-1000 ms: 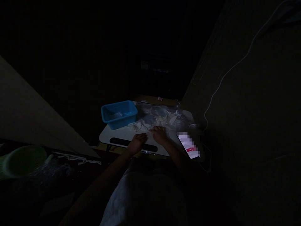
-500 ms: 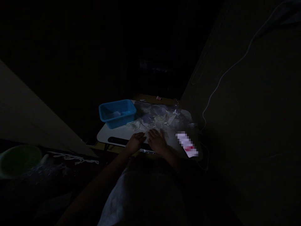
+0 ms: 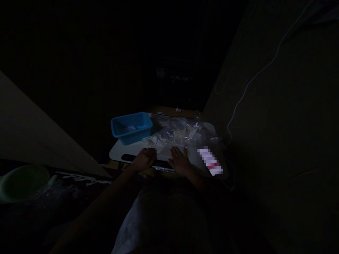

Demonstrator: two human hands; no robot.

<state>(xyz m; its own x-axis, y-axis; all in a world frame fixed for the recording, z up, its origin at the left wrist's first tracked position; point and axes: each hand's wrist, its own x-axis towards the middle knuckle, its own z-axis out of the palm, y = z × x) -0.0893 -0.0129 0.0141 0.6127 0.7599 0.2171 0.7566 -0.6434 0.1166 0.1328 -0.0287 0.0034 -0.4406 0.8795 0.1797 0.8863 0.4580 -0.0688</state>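
In dim light, my right hand [image 3: 179,161] lies flat with its fingers spread at the front of a small white table [image 3: 116,151]. Under its fingertips is the right part of a thin, pale, flat sheet [image 3: 166,151], possibly clear plastic. My left hand [image 3: 145,158] rests palm down at the table's front edge, left of the sheet, over a dark slot [image 3: 127,157]; its fingers point right and nothing shows in them. Just beyond the hands lie a crumpled whitish piece [image 3: 155,140] and a heap of clear plastic wrapping [image 3: 182,128].
A blue basin [image 3: 132,132] with something pale inside stands at the table's back left. A blurred-out pink-white phone-like object [image 3: 210,161] lies on the right. A white cable [image 3: 247,86] hangs along the right wall. On the floor at left is a green basket [image 3: 26,183].
My hands have moved apart: the left has slid to the left and slightly toward me, and the right has shifted a little right with its fingers spreading. More of the pale sheet shows between them.
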